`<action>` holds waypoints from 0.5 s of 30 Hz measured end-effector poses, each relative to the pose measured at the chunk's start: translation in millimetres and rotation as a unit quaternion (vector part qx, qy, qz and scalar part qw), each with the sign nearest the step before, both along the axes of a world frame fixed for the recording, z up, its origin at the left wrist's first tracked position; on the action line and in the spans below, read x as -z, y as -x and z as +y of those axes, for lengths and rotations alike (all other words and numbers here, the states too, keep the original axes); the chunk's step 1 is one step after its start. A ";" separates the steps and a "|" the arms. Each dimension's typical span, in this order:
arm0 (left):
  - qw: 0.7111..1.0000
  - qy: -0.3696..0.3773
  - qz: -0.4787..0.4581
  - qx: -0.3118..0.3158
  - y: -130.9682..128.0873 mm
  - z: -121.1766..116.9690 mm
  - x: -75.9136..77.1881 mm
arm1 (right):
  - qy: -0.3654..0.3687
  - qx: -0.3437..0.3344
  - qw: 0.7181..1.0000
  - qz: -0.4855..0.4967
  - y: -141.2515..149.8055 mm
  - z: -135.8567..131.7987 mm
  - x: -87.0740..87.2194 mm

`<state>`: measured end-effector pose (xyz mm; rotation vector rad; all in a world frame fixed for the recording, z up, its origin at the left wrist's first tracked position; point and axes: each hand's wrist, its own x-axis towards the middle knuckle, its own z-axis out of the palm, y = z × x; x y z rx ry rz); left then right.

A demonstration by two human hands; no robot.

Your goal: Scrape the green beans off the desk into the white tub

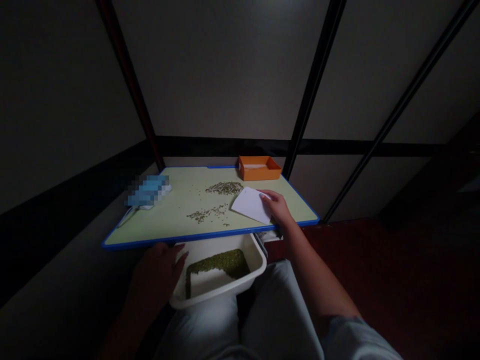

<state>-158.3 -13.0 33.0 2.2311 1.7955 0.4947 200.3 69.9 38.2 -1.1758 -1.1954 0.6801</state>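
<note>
White card (250,204) is gripped in the right hand (275,205), near the front right of the surface (150,225). Small greenish bits (225,188) lie scattered left of it, orange box (261,173) near the back right corner. Left hand (167,265) is open by the white tub (221,291) below the front edge, can't tell if they're touching.

At the frame's centre, my way across the tabletop (170,187) is narrowing between two scatterings of seeds (224,188). The orange box (261,172) is blocking the upper right corner, the blue bundle (148,191) the left edge; bare surface is lying open between bundle and seeds.
</note>
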 end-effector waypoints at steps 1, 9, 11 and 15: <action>1.000 -0.014 -0.003 0.025 0.2 -0.7 1.2 | 0.005 -0.009 1.000 -0.003 2.5 2.2 -0.3; 0.983 0.018 -0.015 0.182 -8.8 -30.2 15.2 | 0.033 -0.063 0.997 -0.032 18.6 19.1 -4.3; 0.983 0.025 -0.007 0.181 -17.4 -36.2 12.5 | 0.034 -0.075 0.996 -0.037 23.4 21.2 -4.4; 0.974 0.061 0.008 0.219 -38.5 -41.7 6.3 | 0.034 -0.093 0.994 -0.046 32.4 22.8 -3.1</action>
